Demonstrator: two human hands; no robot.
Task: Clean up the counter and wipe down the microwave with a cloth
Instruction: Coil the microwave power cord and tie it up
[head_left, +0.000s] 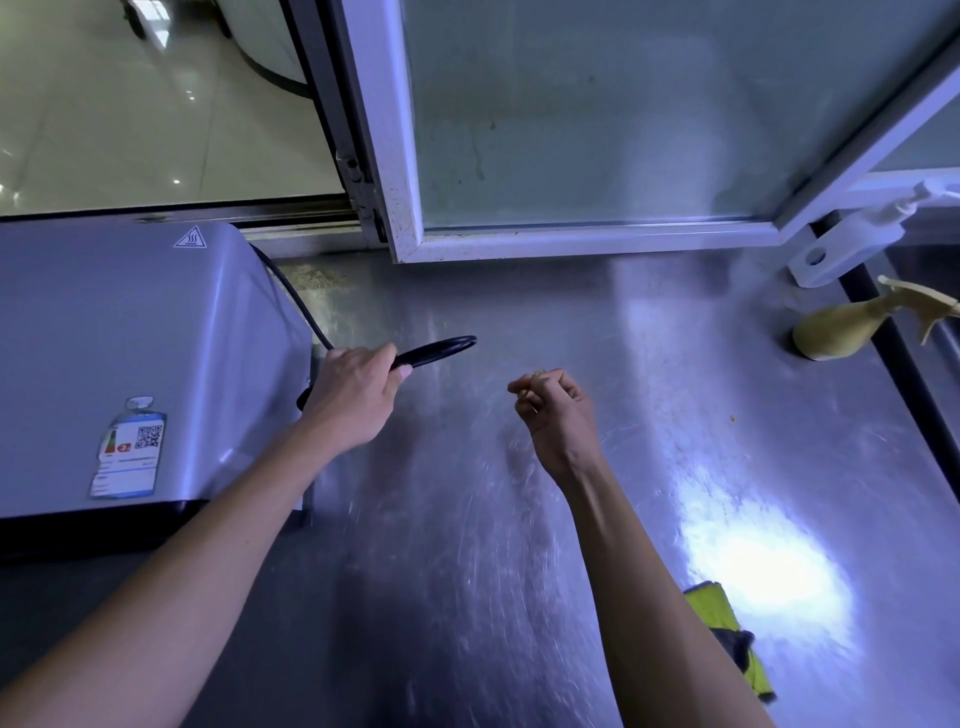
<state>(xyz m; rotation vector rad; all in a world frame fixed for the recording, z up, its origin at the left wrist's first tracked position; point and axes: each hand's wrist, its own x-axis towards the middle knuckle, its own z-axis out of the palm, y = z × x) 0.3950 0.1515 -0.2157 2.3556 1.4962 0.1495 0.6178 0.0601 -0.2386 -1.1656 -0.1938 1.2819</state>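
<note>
1. Two bare hands are over the steel worktop (467, 545), both arms coming in from the bottom edge.
2. L hand (358, 392): its fingers are curled round a black power cord (441, 349) and hold it up. The cord makes a loop to the right of the hand, and the other part goes back behind the microwave.
3. R hand (556, 410): the fingers are curled together and pinch sth small and yellowish at the fingertips (522, 389). It is too small to say what it is. This hand is above the middle of the worktop, near the L hand but not touching it.
4. Microwave (130, 364) stands at the left side of the worktop, seen from above. Its top is grey, w/ a heat warning triangle near the back corner and a label sticker w/ QR code nearer the front.
5. Cloth (727, 634), yellow-green w/ a dark part, lies on the worktop at the bottom right, partly hidden behind the right forearm. No hand touches it.
6. Spray bottle (852, 325), pale yellow, stands at the far right by a dark post.
7. Some crumbs lie on the worktop behind the microwave's back corner, and one small speck is on the right part.
8. A window w/ white frame (395, 156) is behind the worktop.
</note>
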